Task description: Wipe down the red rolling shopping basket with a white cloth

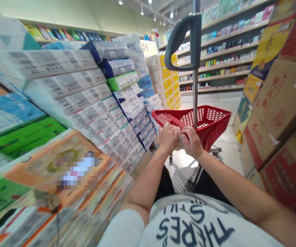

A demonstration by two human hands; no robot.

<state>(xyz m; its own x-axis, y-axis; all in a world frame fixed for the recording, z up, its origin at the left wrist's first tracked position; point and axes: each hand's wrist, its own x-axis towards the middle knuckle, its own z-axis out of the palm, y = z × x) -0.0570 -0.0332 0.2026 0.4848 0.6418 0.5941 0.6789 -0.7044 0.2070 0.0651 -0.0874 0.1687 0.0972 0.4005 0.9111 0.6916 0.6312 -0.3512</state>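
My left hand (169,138) and my right hand (191,142) are close together in front of my body, fingers curled inward. Between them is a small, pale, crumpled-looking thing (180,142), mostly covered by the fingers, so its kind does not show. Just beyond the hands stands a red shopping cart (217,128) with a perforated plastic basket. A metal pole (195,96) rises from it to a dark grey loop handle (195,41). Neither hand is on that handle.
Stacked tissue packs (86,99) rise on my left, with orange packs (73,161) nearer. Cardboard cartons (279,99) line the right side. Store shelves (225,70) with small goods stand at the back. A lit phone-like screen (78,169), partly pixelated, is at lower left.
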